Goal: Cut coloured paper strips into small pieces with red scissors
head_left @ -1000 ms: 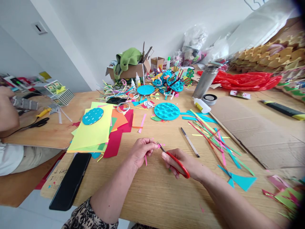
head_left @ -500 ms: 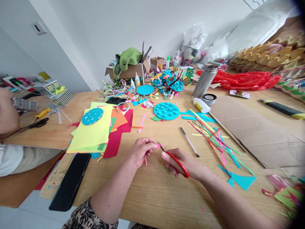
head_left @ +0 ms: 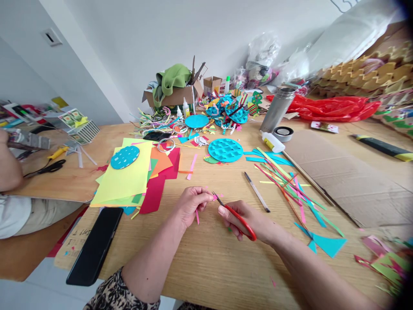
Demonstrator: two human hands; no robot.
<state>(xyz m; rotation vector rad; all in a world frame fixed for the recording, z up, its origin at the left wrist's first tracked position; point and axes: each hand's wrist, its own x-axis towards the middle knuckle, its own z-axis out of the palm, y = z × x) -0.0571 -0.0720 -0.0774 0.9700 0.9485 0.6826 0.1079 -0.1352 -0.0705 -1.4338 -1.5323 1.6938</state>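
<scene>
My left hand [head_left: 193, 204] pinches a narrow pink paper strip [head_left: 197, 216], whose lower end hangs below the fingers and whose small tip shows at the fingertips. My right hand [head_left: 240, 218] is wrapped round the red handles of a pair of scissors [head_left: 240, 221]. The scissor blades point up and left, close to the pink tip, and look slightly apart. Tiny pink scraps lie just beyond the blades. Behind my hands a round blue disc [head_left: 225, 150] rests on the wooden table [head_left: 206, 267], with a pen [head_left: 257, 192] to the right.
Coloured paper sheets [head_left: 124, 185] and a black phone [head_left: 95, 246] lie on the left. Paper strips [head_left: 287, 181], a metal flask [head_left: 278, 110], a white glue bottle [head_left: 272, 142] and cardboard [head_left: 348, 181] are on the right. Another person's arm [head_left: 9, 165] shows at the far left.
The other person's arm at the far left has shifted left and down. My hands, the pink strip and the scissors have hardly moved.
</scene>
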